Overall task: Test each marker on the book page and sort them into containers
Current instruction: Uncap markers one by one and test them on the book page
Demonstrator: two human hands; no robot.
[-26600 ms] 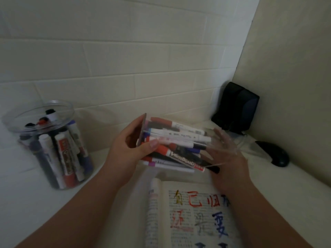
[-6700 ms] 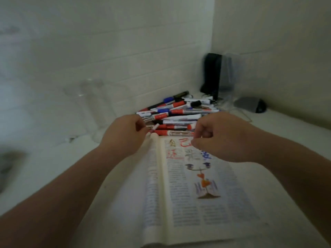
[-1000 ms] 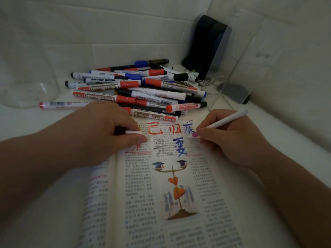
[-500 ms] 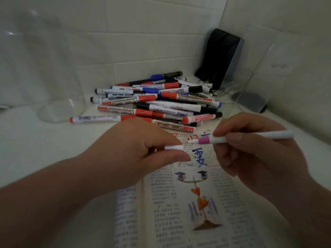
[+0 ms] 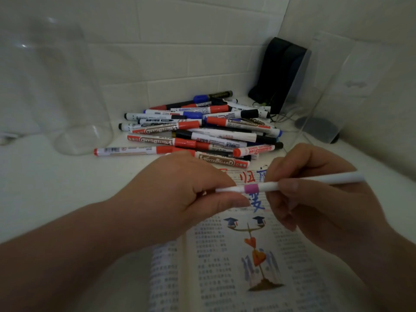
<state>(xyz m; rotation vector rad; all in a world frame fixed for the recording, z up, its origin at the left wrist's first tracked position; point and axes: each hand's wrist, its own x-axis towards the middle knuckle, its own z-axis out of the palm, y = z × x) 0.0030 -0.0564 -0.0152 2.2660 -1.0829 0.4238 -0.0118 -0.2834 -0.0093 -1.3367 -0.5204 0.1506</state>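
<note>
My right hand (image 5: 315, 194) grips a thin white marker with a pink band (image 5: 299, 182), held level above the open book (image 5: 243, 255). My left hand (image 5: 180, 194) pinches the marker's white cap (image 5: 227, 190), which sits on the marker's left end. The page shows red, blue and grey test strokes (image 5: 249, 179) at its top, partly hidden by both hands. A heap of several red, blue and black whiteboard markers (image 5: 202, 131) lies behind the book. A clear round jar (image 5: 67, 91) stands at the back left and a clear box (image 5: 337, 86) at the back right.
A black device (image 5: 279, 75) with cables stands in the wall corner, behind the clear box. A dark mouse (image 5: 319, 130) lies by the right wall, seen through the box. White counter surface stretches left of the book.
The right hand lifted the marker off the page and turned it level. The left hand brought the cap to the marker's tip; half a second ago they were still apart.
</note>
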